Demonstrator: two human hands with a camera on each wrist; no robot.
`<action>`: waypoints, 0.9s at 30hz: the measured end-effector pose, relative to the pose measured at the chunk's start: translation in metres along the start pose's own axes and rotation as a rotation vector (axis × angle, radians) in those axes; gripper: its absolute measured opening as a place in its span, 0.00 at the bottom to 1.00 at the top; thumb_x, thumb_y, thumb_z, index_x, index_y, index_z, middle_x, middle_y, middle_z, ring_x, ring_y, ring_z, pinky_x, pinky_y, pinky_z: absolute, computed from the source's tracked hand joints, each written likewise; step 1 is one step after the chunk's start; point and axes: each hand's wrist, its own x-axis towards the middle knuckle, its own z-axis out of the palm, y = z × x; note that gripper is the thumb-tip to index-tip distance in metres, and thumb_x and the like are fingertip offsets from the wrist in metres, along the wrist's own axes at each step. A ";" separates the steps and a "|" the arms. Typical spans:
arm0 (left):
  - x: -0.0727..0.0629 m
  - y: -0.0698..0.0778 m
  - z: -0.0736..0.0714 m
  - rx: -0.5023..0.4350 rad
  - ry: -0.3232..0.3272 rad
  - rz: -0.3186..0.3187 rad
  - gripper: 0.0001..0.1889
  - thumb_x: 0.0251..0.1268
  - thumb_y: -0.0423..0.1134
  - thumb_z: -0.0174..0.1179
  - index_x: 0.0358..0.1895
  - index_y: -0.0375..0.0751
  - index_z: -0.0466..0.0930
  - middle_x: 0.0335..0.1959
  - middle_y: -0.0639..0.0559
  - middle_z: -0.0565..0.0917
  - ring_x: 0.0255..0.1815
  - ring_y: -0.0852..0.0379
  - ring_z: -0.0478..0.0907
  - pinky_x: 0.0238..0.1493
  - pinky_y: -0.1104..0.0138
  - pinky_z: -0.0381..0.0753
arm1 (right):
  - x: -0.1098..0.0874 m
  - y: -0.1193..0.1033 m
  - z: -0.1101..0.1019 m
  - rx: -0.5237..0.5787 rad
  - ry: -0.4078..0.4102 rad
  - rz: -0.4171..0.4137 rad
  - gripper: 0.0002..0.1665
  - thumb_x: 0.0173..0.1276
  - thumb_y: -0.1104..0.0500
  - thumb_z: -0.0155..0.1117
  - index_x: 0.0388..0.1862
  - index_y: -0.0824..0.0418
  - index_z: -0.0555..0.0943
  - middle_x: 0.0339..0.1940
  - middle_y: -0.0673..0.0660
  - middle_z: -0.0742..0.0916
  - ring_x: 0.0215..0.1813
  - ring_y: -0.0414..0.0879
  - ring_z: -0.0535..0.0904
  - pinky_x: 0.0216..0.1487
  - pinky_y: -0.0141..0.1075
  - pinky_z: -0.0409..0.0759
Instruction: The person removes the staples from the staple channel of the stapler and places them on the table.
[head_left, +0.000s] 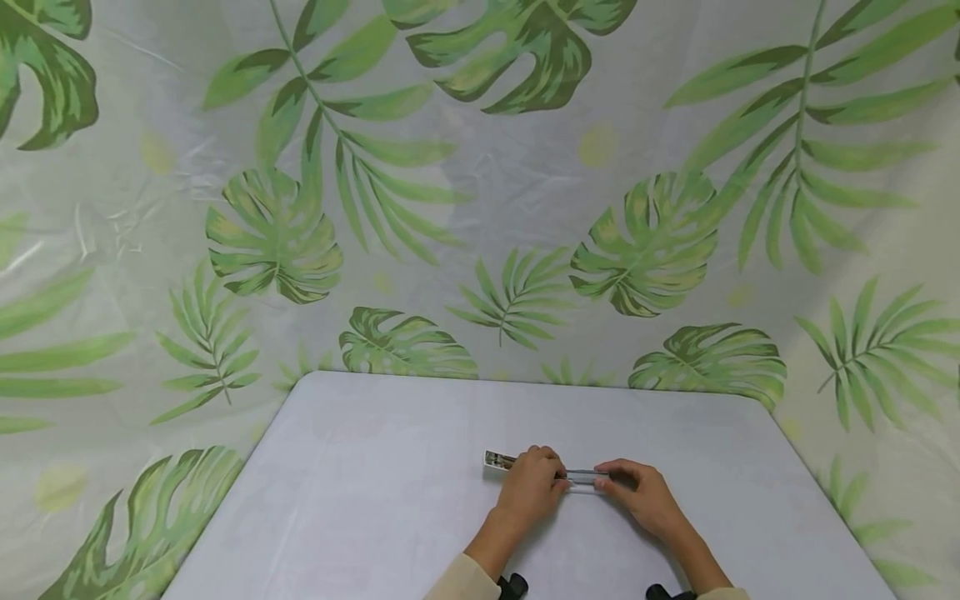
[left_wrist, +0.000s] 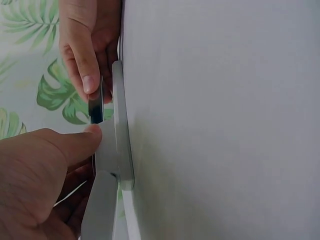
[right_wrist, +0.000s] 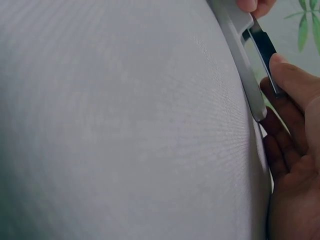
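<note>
A light grey stapler (head_left: pixel 492 461) lies lengthwise from left to right close over the table. My left hand (head_left: pixel 531 485) grips its body from above, thumb on the near side, covering the middle. In the left wrist view, the long pale base (left_wrist: pixel 121 125) runs beside the grey body, with a gap between them towards the right end. A dark, shiny metal rail (right_wrist: pixel 263 46) sticks out of the body to the right. My right hand (head_left: pixel 645 497) pinches the rail's end between thumb and fingers, its other fingers loosely bent by the base's tip. The stapler's inside is mostly hidden.
The white-covered table (head_left: pixel 375 483) spreads around both hands, with rounded far corners. Behind it hangs a pale leaf-patterned sheet (head_left: pixel 525 183), which also shows at both sides. A black wrist strap piece (head_left: pixel 513 586) sits on the left wrist.
</note>
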 end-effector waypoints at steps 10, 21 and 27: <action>0.001 0.005 0.001 -0.088 0.012 -0.056 0.05 0.63 0.43 0.73 0.35 0.48 0.91 0.41 0.58 0.87 0.44 0.59 0.81 0.46 0.69 0.80 | 0.000 0.000 0.002 0.004 0.026 -0.002 0.12 0.68 0.54 0.74 0.49 0.53 0.89 0.47 0.50 0.91 0.53 0.42 0.84 0.58 0.37 0.80; 0.002 0.007 0.000 -0.138 0.059 -0.109 0.05 0.59 0.44 0.76 0.34 0.50 0.91 0.38 0.59 0.88 0.42 0.60 0.83 0.45 0.67 0.81 | -0.002 -0.001 0.000 0.053 0.000 -0.008 0.13 0.67 0.47 0.75 0.48 0.48 0.89 0.47 0.46 0.91 0.54 0.40 0.84 0.58 0.34 0.79; 0.004 0.010 0.002 -0.139 0.093 -0.145 0.08 0.55 0.48 0.78 0.35 0.54 0.91 0.34 0.62 0.90 0.37 0.60 0.84 0.40 0.69 0.80 | -0.001 0.000 0.001 0.044 0.003 -0.006 0.13 0.66 0.47 0.75 0.48 0.47 0.89 0.47 0.45 0.91 0.54 0.39 0.84 0.58 0.33 0.79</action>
